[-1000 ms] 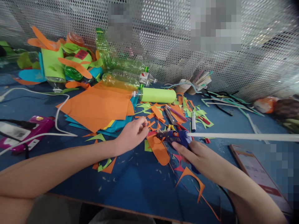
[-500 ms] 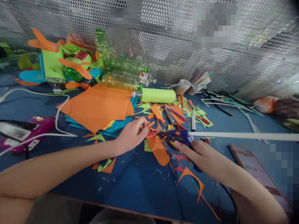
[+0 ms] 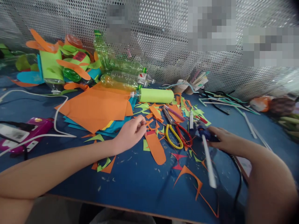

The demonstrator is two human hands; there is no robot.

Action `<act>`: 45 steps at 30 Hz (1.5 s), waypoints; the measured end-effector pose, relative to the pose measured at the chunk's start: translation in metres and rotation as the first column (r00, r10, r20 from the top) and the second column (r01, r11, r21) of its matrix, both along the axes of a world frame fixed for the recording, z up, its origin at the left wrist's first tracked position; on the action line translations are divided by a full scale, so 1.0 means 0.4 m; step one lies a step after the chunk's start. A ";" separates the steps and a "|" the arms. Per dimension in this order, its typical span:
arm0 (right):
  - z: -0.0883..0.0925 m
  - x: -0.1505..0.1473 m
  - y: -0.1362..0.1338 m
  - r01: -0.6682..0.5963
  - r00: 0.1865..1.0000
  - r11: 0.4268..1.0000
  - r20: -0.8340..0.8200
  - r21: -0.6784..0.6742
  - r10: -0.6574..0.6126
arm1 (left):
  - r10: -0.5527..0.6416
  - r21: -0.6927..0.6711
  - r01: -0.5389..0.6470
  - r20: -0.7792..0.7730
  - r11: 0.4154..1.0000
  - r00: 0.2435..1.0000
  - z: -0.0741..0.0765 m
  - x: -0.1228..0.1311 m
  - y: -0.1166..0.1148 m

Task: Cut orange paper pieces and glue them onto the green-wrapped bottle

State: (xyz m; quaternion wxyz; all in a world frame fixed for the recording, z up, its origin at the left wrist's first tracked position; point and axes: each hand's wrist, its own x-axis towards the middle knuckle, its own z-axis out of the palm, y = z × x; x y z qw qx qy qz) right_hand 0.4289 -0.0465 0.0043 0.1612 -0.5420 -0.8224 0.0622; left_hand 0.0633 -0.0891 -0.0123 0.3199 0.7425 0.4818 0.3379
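My left hand (image 3: 131, 133) rests on the blue table (image 3: 140, 183), its fingers pinched together at the top end of a rounded orange paper strip (image 3: 155, 148). My right hand (image 3: 227, 143) is closed around a blue glue gun (image 3: 205, 133) at the right. A long white glue stick (image 3: 208, 163) points from the gun's back toward me. Scissors with yellow and red handles (image 3: 178, 137) lie uncovered between my two hands.
A stack of orange and blue paper sheets (image 3: 97, 107) lies beyond my left hand. Plastic bottles (image 3: 121, 81), one wrapped in green paper (image 3: 156, 95), lie at the back by a mesh wall. A purple device with white cables (image 3: 28, 130) sits left. Paper scraps litter the table.
My right hand has swung the glue gun to the right, away from the orange strip, so its white stick now points toward me. The scissors are now uncovered. My left hand stayed put.
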 end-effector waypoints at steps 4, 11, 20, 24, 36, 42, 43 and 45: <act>-0.001 0.011 0.002 -0.010 0.982 0.978 0.182 -0.206 0.048 | 0.017 0.056 -0.014 -0.044 0.998 0.999 0.014 -0.010 0.009; 0.071 -0.234 -0.065 0.013 0.993 0.997 -0.120 0.077 -0.003 | -0.019 0.229 0.052 -0.142 0.972 0.990 0.023 0.001 0.010; 0.003 -0.378 -0.097 -0.395 0.896 0.905 -0.154 0.155 0.417 | -0.132 0.284 0.197 -0.233 0.938 0.963 0.000 0.017 -0.016; -0.004 -0.362 -0.079 -0.343 0.920 0.921 -0.131 0.186 0.370 | -0.049 0.304 0.146 -0.306 0.941 0.951 -0.003 0.021 -0.037; -0.018 -0.390 -0.089 -0.348 0.903 0.936 -0.252 0.046 0.348 | -0.140 0.392 0.418 -0.570 0.820 0.810 -0.040 0.067 -0.194; -0.030 -0.396 -0.094 -0.395 0.891 0.919 -0.238 0.014 0.387 | -0.143 0.426 0.443 -0.574 0.789 0.807 -0.048 0.067 -0.192; -0.032 -0.395 -0.093 -0.397 0.890 0.918 -0.234 0.024 0.391 | -0.139 0.430 0.444 -0.577 0.786 0.805 -0.048 0.067 -0.191; -0.038 -0.394 -0.090 -0.402 0.886 0.914 -0.229 0.055 0.404 | -0.136 0.430 0.450 -0.588 0.782 0.797 -0.048 0.067 -0.190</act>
